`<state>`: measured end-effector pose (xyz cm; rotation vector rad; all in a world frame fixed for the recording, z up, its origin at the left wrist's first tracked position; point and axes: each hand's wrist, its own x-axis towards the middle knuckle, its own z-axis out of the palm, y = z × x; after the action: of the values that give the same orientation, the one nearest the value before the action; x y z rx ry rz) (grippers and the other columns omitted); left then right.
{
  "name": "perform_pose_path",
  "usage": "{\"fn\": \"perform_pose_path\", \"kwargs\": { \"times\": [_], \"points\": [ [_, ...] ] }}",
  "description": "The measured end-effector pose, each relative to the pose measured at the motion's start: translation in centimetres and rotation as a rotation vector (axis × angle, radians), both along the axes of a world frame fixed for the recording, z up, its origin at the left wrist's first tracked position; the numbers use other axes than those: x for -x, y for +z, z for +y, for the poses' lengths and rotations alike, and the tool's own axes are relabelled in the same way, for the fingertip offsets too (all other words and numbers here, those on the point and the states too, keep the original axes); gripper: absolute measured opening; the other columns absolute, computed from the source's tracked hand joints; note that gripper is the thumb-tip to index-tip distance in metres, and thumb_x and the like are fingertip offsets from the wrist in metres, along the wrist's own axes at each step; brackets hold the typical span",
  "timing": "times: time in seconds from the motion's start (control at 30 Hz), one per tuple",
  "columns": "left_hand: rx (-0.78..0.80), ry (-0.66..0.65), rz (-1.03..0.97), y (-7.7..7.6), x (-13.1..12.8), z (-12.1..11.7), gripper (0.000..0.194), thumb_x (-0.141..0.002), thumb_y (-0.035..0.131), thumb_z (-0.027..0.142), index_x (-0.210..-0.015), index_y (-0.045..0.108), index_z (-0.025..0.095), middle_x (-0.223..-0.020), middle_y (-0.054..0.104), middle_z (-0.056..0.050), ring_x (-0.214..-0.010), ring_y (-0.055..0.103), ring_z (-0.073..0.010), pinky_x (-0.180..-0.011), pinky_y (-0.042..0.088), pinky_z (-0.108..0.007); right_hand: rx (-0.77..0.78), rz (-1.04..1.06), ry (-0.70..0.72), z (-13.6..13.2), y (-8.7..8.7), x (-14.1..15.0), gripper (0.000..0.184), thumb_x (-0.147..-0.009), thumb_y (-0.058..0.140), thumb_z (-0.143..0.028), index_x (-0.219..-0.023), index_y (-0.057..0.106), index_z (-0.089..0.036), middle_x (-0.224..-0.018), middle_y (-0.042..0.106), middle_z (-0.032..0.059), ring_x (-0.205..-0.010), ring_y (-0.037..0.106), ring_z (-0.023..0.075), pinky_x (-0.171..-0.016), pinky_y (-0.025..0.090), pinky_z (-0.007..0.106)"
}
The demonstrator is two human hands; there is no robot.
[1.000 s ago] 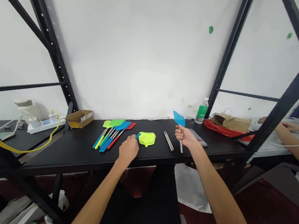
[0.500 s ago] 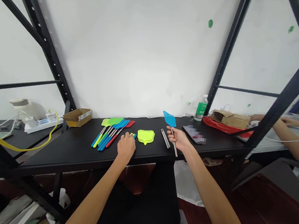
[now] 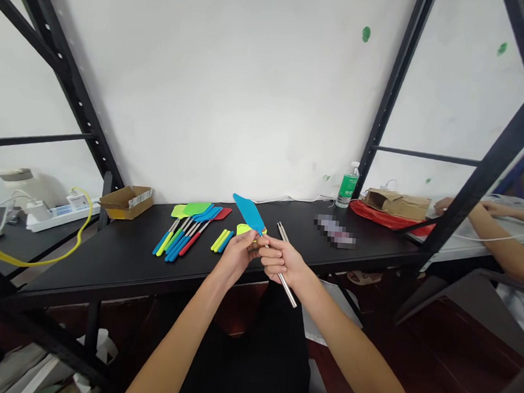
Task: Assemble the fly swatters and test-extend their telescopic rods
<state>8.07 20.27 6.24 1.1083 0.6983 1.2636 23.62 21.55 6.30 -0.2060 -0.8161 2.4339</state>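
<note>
Both hands meet over the front of the table, closed on one blue fly swatter [image 3: 248, 213]. My left hand [image 3: 235, 256] pinches it where the blue head joins the metal rod. My right hand [image 3: 287, 259] wraps round the rod [image 3: 289, 292], whose bare lower end sticks out below the fingers. Behind the hands lies a loose yellow swatter head [image 3: 244, 227], mostly hidden. Metal tubes [image 3: 282, 229] lie just beyond my right hand. Left of my hands are loose grips [image 3: 222, 240], yellow and blue. Farther left, several assembled fly swatters [image 3: 188, 230] lie fanned in a pile.
On the black table [image 3: 105, 263] stand an open cardboard box [image 3: 127, 204] at left and a water bottle [image 3: 347, 186] at back right. A blurred-out phone [image 3: 335, 231] lies at right. Beyond the rack post, another person's arm [image 3: 495, 231] rests near a carton [image 3: 396, 204].
My left hand has left the grips and moved right to the blue swatter. My right hand has brought the swatter left and tilted it. The view has shifted slightly.
</note>
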Motion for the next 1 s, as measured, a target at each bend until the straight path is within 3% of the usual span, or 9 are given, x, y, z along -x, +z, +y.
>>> {"fn": "perform_pose_path", "kwargs": {
  "times": [0.1, 0.2, 0.43, 0.6, 0.67, 0.8, 0.9, 1.0],
  "points": [
    [0.103, -0.106, -0.157, 0.0, 0.3, -1.3, 0.047, -0.077, 0.071, 0.056, -0.099, 0.073, 0.015, -0.098, 0.070, -0.011, -0.093, 0.063, -0.0219, -0.078, 0.049, -0.030, -0.037, 0.009, 0.055, -1.0, -0.4, 0.8, 0.025, -0.103, 0.039, -0.032, -0.080, 0.041, -0.021, -0.046, 0.019, -0.0115, -0.036, 0.005, 0.0065, -0.029, 0.008, 0.014],
    [0.153, -0.066, -0.217, -0.4, 0.6, -2.5, 0.041, -0.074, 0.076, 0.052, -0.086, 0.073, 0.014, -0.093, 0.069, -0.010, -0.088, 0.064, -0.0210, -0.077, 0.050, -0.030, -0.097, -0.051, 0.060, -2.0, -0.6, 1.7, 0.025, -0.099, 0.048, -0.035, -0.079, 0.041, -0.021, -0.047, 0.020, -0.0115, -0.037, 0.004, 0.0065, -0.030, 0.010, 0.015],
    [0.189, 0.359, -0.369, -1.5, -0.7, -2.8, 0.037, -0.061, 0.088, 0.039, -0.067, 0.061, 0.014, -0.068, 0.059, 0.001, -0.061, 0.056, -0.0089, -0.059, 0.046, -0.022, -0.327, -0.199, -0.209, -3.4, -1.4, 4.4, 0.034, -0.087, 0.064, -0.048, -0.078, 0.046, -0.020, -0.049, 0.024, -0.0125, -0.039, 0.008, 0.0045, -0.032, 0.010, 0.016],
    [0.049, 0.745, -0.431, 0.4, 1.7, 0.1, 0.039, -0.057, 0.089, 0.032, -0.075, 0.059, 0.015, -0.068, 0.058, 0.004, -0.060, 0.054, -0.0067, -0.057, 0.044, -0.019, -0.471, -0.422, -0.452, -2.9, -2.0, 3.8, 0.035, -0.086, 0.060, -0.051, -0.076, 0.047, -0.021, -0.049, 0.029, -0.0120, -0.037, 0.015, 0.0037, -0.032, 0.013, 0.016],
    [-0.026, 0.799, -0.295, 1.2, 3.4, 1.1, 0.041, -0.058, 0.088, 0.035, -0.080, 0.060, 0.015, -0.071, 0.061, 0.003, -0.059, 0.054, -0.0071, -0.057, 0.044, -0.020, -0.491, -0.503, -0.548, -1.6, -2.0, 2.4, 0.031, -0.086, 0.059, -0.049, -0.077, 0.049, -0.020, -0.049, 0.032, -0.0115, -0.036, 0.017, 0.0036, -0.032, 0.013, 0.016],
    [-0.061, 0.717, 0.153, 0.9, 5.2, 2.1, 0.060, -0.062, 0.084, 0.040, -0.109, 0.057, 0.014, -0.072, 0.065, 0.000, -0.054, 0.052, -0.0097, -0.052, 0.041, -0.022, -0.416, -0.616, -0.854, 2.9, -1.8, -2.1, 0.024, -0.082, 0.061, -0.040, -0.091, 0.056, -0.018, -0.053, 0.041, -0.0093, -0.036, 0.024, 0.0034, -0.032, 0.016, 0.015],
    [-0.118, 0.743, 0.492, -0.1, 4.8, 2.7, 0.083, -0.067, 0.080, 0.041, -0.136, 0.040, 0.017, -0.068, 0.063, 0.003, -0.058, 0.058, -0.0157, -0.059, 0.043, -0.027, -0.329, -0.668, -1.069, 6.6, -2.2, -5.2, 0.022, -0.077, 0.064, -0.027, -0.095, 0.057, -0.016, -0.057, 0.051, -0.0053, -0.037, 0.029, 0.0033, -0.034, 0.019, 0.015],
    [-0.213, 0.736, 0.822, -0.5, 3.6, 3.5, 0.083, -0.073, 0.075, 0.042, -0.143, 0.035, 0.022, -0.069, 0.063, 0.002, -0.069, 0.064, -0.0220, -0.070, 0.045, -0.032, -0.328, -0.768, -1.161, 9.4, -2.9, -6.9, 0.022, -0.074, 0.062, -0.016, -0.096, 0.057, -0.015, -0.064, 0.061, 0.0009, -0.040, 0.037, 0.0057, -0.036, 0.025, 0.016]
  ]
}}
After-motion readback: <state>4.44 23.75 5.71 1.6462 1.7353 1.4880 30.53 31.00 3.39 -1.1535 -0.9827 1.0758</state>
